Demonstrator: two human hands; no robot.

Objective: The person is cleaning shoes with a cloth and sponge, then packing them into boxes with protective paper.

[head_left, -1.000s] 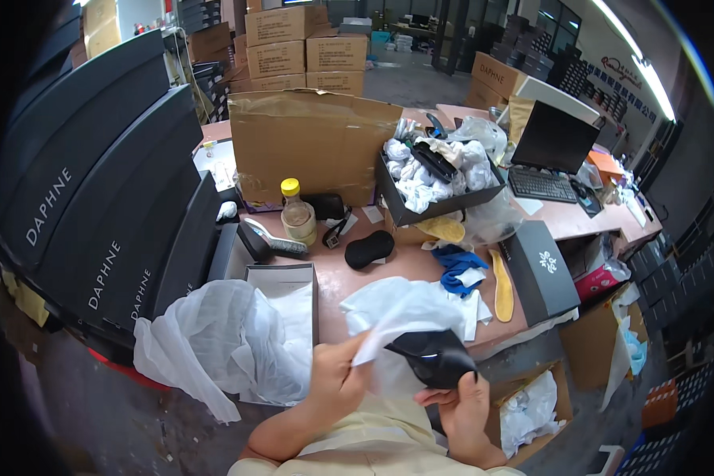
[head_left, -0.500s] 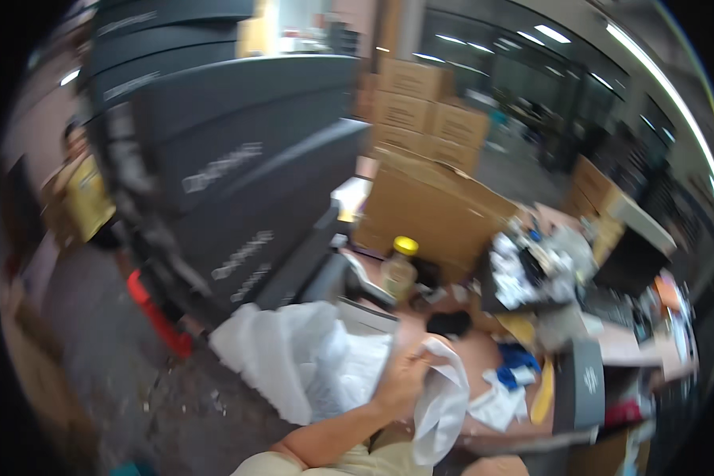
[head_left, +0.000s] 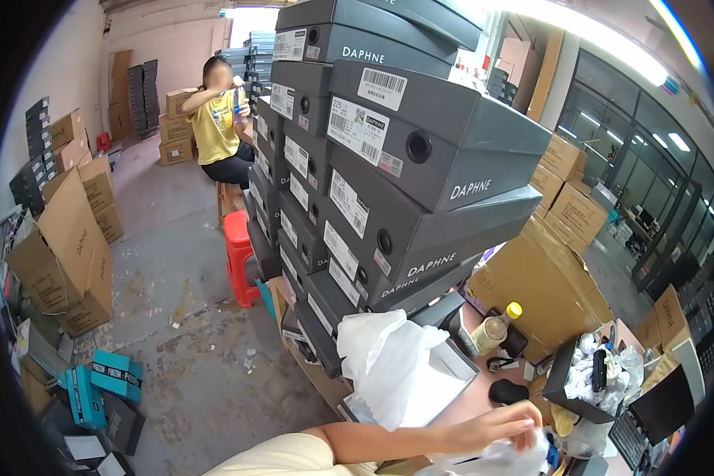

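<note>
tissue paper at the left hand, bottom edge of view

tissue paper (head_left: 496, 460), white and crumpled, lies at the lower edge of the frame on the pinkish table (head_left: 484, 401), just right of the open shoe box. the person's left hand (head_left: 504, 420) comes in from the lower left on a bare forearm and rests on top of the sheet, fingers (head_left: 531, 424) curled down into it, pinching the upper fold. the right hand is out of frame.

just left of the hand sits an open shoe box (head_left: 464, 365) with more white paper (head_left: 393, 365) billowing out of it. behind it leans a tall stack of dark grey shoe boxes (head_left: 373, 182), labels facing outward, tilted toward the camera.

beyond the hand on the table: a bottle with a yellow cap (head_left: 497, 325), a black rounded object (head_left: 508, 391), and a black tray (head_left: 583, 381) filled with white wads. a large brown carton (head_left: 543, 285) stands behind the bottle.

on the concrete floor to the left lie teal boxes (head_left: 95, 381) and brown cartons (head_left: 67, 254). a red stool (head_left: 238, 254) stands near the stack. farther back a co-worker in a yellow shirt (head_left: 214, 127) sits with arms raised.
</note>
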